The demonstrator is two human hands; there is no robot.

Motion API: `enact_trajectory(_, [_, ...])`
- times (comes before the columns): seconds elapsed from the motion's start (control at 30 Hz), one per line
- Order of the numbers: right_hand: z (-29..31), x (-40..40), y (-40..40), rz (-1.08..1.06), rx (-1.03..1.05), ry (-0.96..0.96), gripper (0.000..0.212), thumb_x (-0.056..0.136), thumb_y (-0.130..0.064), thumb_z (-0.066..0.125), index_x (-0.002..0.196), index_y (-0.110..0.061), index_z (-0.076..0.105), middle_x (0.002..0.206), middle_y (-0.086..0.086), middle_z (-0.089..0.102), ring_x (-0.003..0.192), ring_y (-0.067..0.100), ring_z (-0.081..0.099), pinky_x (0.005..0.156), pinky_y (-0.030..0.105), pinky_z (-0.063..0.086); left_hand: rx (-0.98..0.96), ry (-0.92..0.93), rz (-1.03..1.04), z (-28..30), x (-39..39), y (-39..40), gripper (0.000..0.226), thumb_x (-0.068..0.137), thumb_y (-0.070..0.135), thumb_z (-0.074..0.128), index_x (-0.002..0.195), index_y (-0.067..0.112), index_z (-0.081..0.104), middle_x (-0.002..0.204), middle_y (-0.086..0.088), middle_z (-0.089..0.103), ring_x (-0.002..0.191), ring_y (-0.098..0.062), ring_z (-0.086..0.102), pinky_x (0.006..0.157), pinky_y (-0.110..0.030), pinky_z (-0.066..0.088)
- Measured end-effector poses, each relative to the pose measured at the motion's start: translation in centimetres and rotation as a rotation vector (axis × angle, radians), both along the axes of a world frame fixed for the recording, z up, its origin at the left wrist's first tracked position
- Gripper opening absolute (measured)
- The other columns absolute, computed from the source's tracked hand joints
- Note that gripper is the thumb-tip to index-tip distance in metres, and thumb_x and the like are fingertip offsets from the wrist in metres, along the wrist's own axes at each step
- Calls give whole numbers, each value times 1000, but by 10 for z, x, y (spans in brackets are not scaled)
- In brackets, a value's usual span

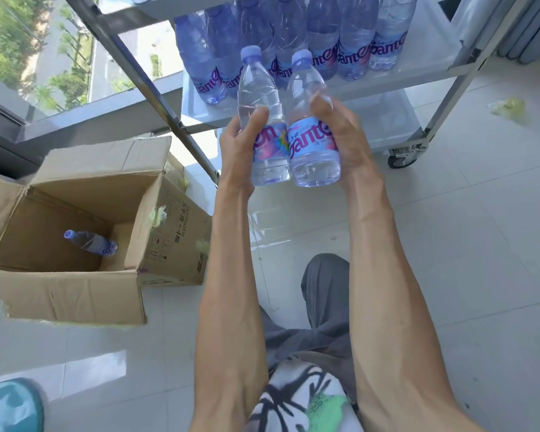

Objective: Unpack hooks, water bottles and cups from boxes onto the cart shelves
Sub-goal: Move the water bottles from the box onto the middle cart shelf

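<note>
- Your left hand point(242, 137) grips the left held bottle point(262, 120); the thumb lies across its front and the fingers wrap behind it, clamped on the body just above the label.
- Your right hand point(340, 132) grips the right held bottle point(312, 126); the thumb presses the shoulder of the bottle and the fingers curl round its far side.
- Both held bottles are clear plastic, full of water, with pale violet caps and a blue and pink label round the lower half. They stand upright, side by side and touching, raised in front of the near edge of the cart's middle shelf point(200, 113).
- On that shelf, farther back, stands a row of shelved bottles point(321, 45) of the same kind, upright and packed closely; the leftmost one tilts a little.
- The cart point(443, 98) has grey shelves, a metal frame and a caster wheel point(402, 155) at its near right corner. A slanted metal bar point(144, 88) of the frame crosses between the shelf and the box.
- To the left, on the tiled floor point(449, 244), sits an open cardboard box point(156, 238) with its flaps spread. One last bottle point(91, 243) stands inside, in the far right corner.
- A window point(28, 42) lies at the far left, and a teal shoe point(10, 406) shows at the near left corner.
</note>
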State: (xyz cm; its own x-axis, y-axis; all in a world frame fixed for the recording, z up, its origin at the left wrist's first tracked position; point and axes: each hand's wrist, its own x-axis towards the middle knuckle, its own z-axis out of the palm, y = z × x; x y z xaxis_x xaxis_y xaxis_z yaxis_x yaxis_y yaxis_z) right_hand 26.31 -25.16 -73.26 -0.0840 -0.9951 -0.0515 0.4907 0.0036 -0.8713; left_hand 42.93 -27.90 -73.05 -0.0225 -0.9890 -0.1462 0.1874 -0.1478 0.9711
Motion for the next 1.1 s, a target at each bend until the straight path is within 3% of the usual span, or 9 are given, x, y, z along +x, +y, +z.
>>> enact_trajectory(0.13, [-2, -23, -15, -65, 84, 99, 50, 72, -23, 85, 111, 1, 64, 103, 23, 71, 93, 42, 70, 83, 60, 56, -35, -88, 29, -2, -23, -14, 40, 80, 28, 78, 105, 0, 64, 86, -7, 73, 78, -22, 72, 68, -31, 56])
enact_trajectory(0.23, [-8, -41, -15, -126, 147, 240, 52, 63, -26, 89, 105, -3, 68, 100, 20, 73, 92, 41, 71, 82, 63, 55, -53, -113, 38, -8, -44, -20, 34, 76, 31, 80, 95, 8, 66, 79, -1, 73, 73, -18, 72, 65, -29, 56])
enact_trajectory(0.37, [-17, -53, -14, -229, 201, 351, 55, 58, -33, 91, 105, -15, 67, 95, 9, 76, 86, 31, 74, 80, 57, 58, -111, -161, 72, -16, -62, -31, 46, 70, 34, 84, 104, 12, 64, 97, -8, 75, 89, -29, 73, 78, -44, 60])
enact_trajectory(0.5, [-23, -57, -17, -357, 204, 490, 52, 58, -38, 91, 103, -32, 66, 91, -6, 76, 83, 14, 74, 75, 39, 61, -197, -261, 105, -20, -82, -49, 38, 68, 28, 85, 102, 21, 69, 93, 4, 74, 86, -13, 71, 82, -40, 59])
enact_trajectory(0.67, [-25, -58, -25, -561, 206, 640, 46, 68, -29, 85, 109, -19, 67, 93, -11, 72, 83, 0, 67, 77, 32, 55, -184, -362, 91, -28, -107, -69, 40, 68, 32, 84, 105, 22, 73, 92, 9, 75, 82, -5, 70, 81, -37, 58])
enact_trajectory(0.83, [-26, -63, -55, -692, 230, 635, 61, 72, -18, 83, 127, -12, 58, 117, 7, 67, 108, 22, 63, 94, 40, 51, -197, -409, 101, -33, -124, -88, 40, 62, 33, 81, 99, 23, 71, 101, -5, 70, 90, -15, 68, 83, -41, 56])
enact_trajectory(0.97, [-24, -86, -86, -814, 212, 659, 61, 69, -15, 83, 125, -12, 58, 107, 5, 60, 106, 28, 58, 89, 36, 51, -249, -420, 157, -26, -154, -101, 39, 61, 27, 79, 98, 23, 68, 101, -3, 65, 92, -18, 64, 84, -42, 54])
enact_trajectory(1.03, [-23, -104, -102, -857, 217, 661, 67, 69, -15, 83, 130, -13, 55, 109, -1, 53, 109, 25, 56, 87, 28, 46, -252, -433, 202, -24, -176, -105, 40, 61, 29, 79, 99, 26, 67, 100, 2, 61, 91, -14, 63, 84, -41, 54])
enact_trajectory(1.1, [-25, -121, -115, -874, 240, 680, 69, 69, -14, 83, 132, -13, 54, 116, 4, 55, 110, 25, 57, 88, 30, 47, -236, -435, 233, -26, -199, -110, 40, 61, 31, 79, 99, 26, 68, 98, 2, 62, 89, -12, 63, 83, -39, 54])
